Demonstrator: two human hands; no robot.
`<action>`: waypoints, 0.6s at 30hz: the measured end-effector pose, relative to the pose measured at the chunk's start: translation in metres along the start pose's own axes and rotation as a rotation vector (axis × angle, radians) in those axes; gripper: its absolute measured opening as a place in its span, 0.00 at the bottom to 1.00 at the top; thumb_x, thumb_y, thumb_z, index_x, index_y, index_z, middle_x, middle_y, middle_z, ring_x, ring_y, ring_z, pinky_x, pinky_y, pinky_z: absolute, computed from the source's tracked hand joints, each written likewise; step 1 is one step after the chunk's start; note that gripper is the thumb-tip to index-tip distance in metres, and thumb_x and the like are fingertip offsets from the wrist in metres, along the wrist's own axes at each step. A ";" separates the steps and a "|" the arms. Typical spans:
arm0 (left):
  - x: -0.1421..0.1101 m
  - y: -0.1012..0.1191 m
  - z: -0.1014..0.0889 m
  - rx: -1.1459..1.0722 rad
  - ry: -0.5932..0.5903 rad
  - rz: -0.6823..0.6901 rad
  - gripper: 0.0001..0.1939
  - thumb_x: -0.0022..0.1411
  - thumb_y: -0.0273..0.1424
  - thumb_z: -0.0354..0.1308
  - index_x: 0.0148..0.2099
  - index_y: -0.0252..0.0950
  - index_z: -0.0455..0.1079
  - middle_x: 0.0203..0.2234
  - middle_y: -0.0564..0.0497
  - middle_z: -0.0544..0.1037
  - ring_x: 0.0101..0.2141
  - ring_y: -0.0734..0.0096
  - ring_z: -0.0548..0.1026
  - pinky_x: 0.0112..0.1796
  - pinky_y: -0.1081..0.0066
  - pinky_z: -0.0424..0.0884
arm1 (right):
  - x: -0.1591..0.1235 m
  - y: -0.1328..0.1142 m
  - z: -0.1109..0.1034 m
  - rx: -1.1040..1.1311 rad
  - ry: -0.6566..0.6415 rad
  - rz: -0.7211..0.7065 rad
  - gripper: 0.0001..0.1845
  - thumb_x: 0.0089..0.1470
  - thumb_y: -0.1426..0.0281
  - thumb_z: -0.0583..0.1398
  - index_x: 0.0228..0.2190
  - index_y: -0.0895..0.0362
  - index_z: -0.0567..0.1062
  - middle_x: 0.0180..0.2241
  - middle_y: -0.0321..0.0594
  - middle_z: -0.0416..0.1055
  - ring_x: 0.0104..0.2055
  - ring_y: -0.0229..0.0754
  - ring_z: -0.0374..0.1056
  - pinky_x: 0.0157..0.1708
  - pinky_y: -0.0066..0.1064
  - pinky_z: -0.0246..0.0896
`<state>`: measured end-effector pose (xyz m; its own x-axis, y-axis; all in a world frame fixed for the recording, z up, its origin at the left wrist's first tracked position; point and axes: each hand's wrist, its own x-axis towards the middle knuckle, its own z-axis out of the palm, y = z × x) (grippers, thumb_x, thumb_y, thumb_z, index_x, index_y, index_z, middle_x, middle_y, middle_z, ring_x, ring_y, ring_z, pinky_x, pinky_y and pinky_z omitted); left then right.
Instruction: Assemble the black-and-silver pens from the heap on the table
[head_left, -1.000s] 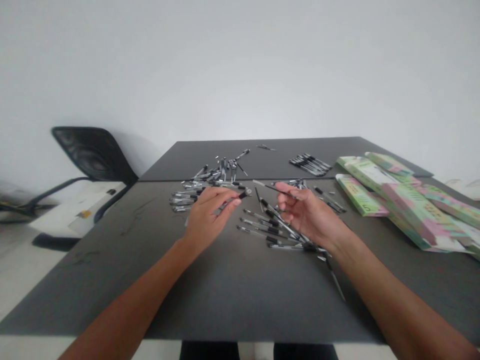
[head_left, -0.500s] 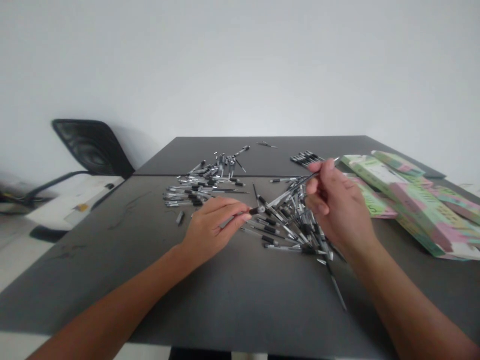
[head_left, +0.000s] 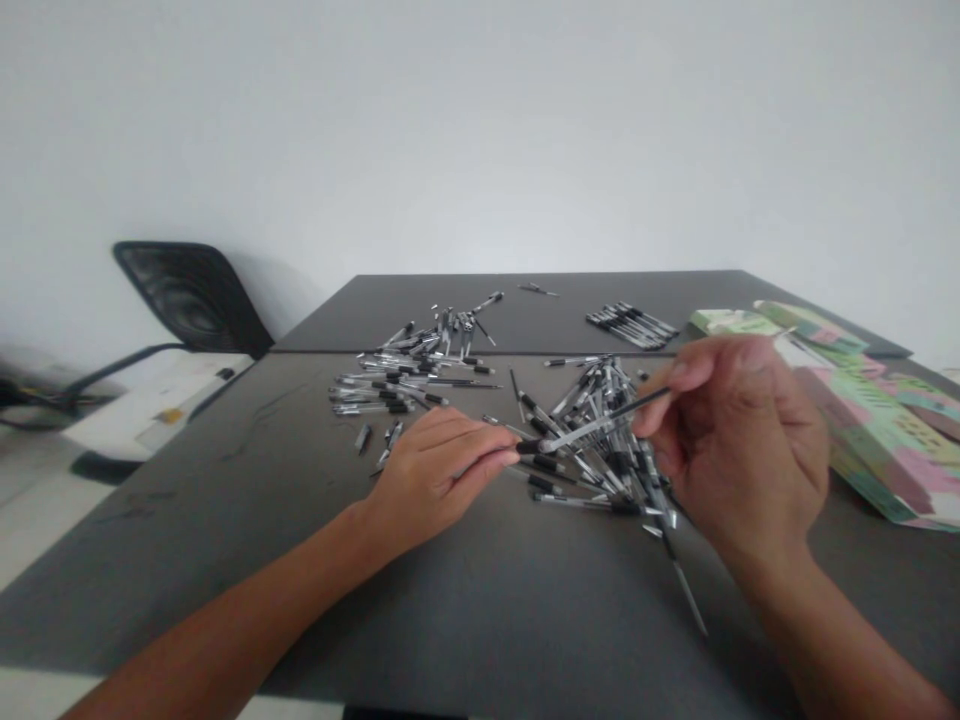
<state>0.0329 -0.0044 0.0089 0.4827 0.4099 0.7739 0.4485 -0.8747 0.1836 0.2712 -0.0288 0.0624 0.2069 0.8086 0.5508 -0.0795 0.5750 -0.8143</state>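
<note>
The slim black-and-clear refill [head_left: 641, 402] my right fingers [head_left: 691, 371] are pinching is needing alignment with my left fingers' [head_left: 486, 440] black tube [head_left: 529, 447].

The left grip [head_left: 442, 468] and right grip [head_left: 742, 445] are bare hands with slender fingers [head_left: 480, 442]. The left forearm [head_left: 281, 590] and right forearm [head_left: 847, 625] are bare too, narrowing smoothly toward the wrists [head_left: 369, 525]. Past the bench's [head_left: 480, 610] near edge shows a sliver of black clothing [head_left: 397, 714]
</note>
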 end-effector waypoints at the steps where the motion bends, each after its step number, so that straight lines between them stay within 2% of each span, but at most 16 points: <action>1: 0.000 0.000 0.000 -0.008 -0.002 0.003 0.04 0.71 0.26 0.66 0.47 0.36 0.77 0.37 0.51 0.87 0.35 0.70 0.82 0.41 0.69 0.75 | 0.000 0.000 0.000 -0.005 0.003 0.000 0.20 0.69 0.51 0.61 0.31 0.51 0.75 0.21 0.32 0.73 0.14 0.32 0.58 0.10 0.28 0.44; 14: 0.003 0.006 -0.001 -0.009 0.014 -0.007 0.06 0.70 0.26 0.66 0.48 0.40 0.77 0.36 0.53 0.88 0.34 0.70 0.83 0.41 0.67 0.77 | -0.001 -0.002 -0.002 -0.218 -0.018 -0.040 0.20 0.70 0.50 0.59 0.32 0.48 0.77 0.22 0.33 0.73 0.15 0.34 0.58 0.14 0.32 0.47; 16: 0.003 0.007 0.000 -0.015 0.020 -0.021 0.06 0.69 0.26 0.67 0.47 0.40 0.78 0.36 0.53 0.88 0.33 0.71 0.82 0.40 0.68 0.77 | -0.002 0.001 0.000 -0.282 -0.064 -0.029 0.20 0.71 0.51 0.58 0.33 0.48 0.79 0.22 0.33 0.73 0.16 0.34 0.58 0.15 0.32 0.48; 18: 0.003 0.007 0.000 -0.020 0.034 -0.038 0.06 0.69 0.25 0.67 0.46 0.39 0.78 0.35 0.53 0.87 0.33 0.71 0.82 0.40 0.68 0.77 | -0.003 0.004 0.000 -0.355 -0.185 -0.012 0.20 0.72 0.52 0.58 0.34 0.49 0.82 0.23 0.34 0.74 0.17 0.34 0.59 0.17 0.32 0.50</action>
<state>0.0379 -0.0095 0.0126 0.4394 0.4338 0.7866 0.4508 -0.8639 0.2247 0.2699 -0.0287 0.0579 0.0241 0.8296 0.5578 0.2701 0.5318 -0.8026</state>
